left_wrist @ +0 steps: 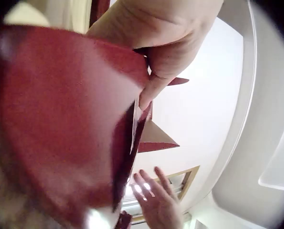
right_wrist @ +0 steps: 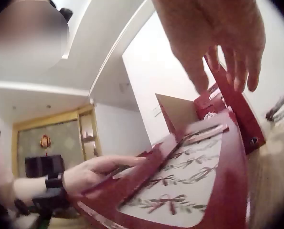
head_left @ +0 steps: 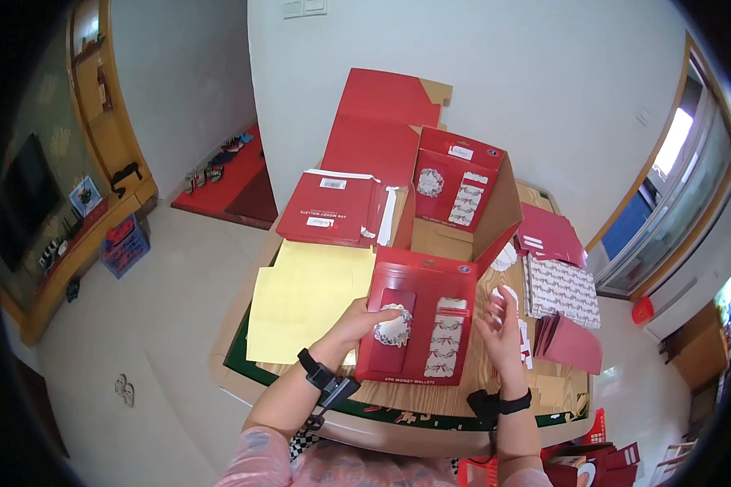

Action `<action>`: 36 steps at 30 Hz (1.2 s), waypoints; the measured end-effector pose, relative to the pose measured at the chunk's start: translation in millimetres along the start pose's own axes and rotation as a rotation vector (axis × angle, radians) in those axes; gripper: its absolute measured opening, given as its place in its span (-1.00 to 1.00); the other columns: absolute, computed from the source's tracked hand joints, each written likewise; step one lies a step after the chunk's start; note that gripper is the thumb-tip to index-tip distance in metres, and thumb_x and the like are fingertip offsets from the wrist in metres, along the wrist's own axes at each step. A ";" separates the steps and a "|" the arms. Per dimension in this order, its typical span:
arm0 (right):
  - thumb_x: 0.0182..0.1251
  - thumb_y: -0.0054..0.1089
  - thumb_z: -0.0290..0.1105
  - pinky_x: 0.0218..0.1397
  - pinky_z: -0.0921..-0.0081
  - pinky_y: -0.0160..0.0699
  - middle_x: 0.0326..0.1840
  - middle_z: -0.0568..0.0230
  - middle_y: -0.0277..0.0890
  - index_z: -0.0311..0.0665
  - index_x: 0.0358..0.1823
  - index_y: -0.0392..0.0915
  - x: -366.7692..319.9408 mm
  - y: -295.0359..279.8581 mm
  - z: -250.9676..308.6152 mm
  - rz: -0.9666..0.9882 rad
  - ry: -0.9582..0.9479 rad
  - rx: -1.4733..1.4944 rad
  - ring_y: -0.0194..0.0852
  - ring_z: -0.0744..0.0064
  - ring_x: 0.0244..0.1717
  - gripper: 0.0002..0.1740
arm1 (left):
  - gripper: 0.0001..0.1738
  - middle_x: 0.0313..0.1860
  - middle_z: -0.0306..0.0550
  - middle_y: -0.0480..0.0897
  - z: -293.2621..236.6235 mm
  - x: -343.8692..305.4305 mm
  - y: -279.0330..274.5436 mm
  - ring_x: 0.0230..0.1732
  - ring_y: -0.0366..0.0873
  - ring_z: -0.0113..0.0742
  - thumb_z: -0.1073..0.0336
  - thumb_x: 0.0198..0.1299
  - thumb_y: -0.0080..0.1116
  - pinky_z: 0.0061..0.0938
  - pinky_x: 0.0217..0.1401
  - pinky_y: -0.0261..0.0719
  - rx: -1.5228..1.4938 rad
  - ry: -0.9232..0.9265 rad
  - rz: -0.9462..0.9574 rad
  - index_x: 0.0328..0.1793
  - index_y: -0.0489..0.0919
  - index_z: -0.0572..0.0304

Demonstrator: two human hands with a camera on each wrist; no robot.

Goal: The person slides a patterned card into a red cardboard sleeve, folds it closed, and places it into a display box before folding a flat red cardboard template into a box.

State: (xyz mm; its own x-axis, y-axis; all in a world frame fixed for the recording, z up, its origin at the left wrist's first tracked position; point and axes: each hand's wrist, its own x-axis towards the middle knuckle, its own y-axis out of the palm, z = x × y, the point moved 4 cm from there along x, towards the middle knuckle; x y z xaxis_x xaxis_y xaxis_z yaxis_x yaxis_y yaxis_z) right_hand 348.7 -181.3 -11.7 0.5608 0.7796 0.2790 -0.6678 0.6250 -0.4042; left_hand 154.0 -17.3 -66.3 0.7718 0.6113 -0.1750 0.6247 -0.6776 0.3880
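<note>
My left hand (head_left: pixel 357 321) grips the left edge of a flat red money wallet pack (head_left: pixel 422 280), its thumb over the front. The pack faces me, tilted up, with a round wreath cutout (head_left: pixel 392 326) and a bow-patterned window (head_left: pixel 444 341). Off the pack's right side, my right hand (head_left: pixel 502 334) is raised with its fingers apart; in the left wrist view that hand (left_wrist: pixel 158 205) shows nothing in it. Just behind the held pack stands an open red carton (head_left: pixel 495 207) with a similar pack (head_left: pixel 461 146) upright inside.
Yellow sheets (head_left: pixel 300 312) lie on the table's left, below a stack of red packs (head_left: pixel 325 211). To the right are red sheets (head_left: pixel 551 235), a bow-patterned stack (head_left: pixel 564 288) and fanned red wallets (head_left: pixel 573 345). Paper scraps lie along the green front edge (head_left: pixel 374 410).
</note>
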 end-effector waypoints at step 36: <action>0.25 0.07 -0.51 0.17 0.53 0.31 0.15 0.22 0.39 -0.33 0.11 0.38 -4.7 -12.2 -16.7 -0.217 0.131 0.385 0.37 0.47 0.10 -0.62 | -0.49 -0.12 0.01 0.53 6.7 -5.8 -11.1 -0.08 0.51 -0.33 0.55 0.12 0.03 -0.52 -0.01 0.49 -0.133 0.045 0.028 0.24 0.24 0.39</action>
State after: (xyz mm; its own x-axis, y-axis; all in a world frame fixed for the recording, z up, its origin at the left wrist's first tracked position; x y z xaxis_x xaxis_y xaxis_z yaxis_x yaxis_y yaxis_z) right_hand 362.3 -193.3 -22.6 0.7483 0.6328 0.1991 -0.6475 0.7620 0.0117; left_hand 143.4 -16.0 -75.6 0.7809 0.6125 -0.1231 0.5794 -0.6364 0.5092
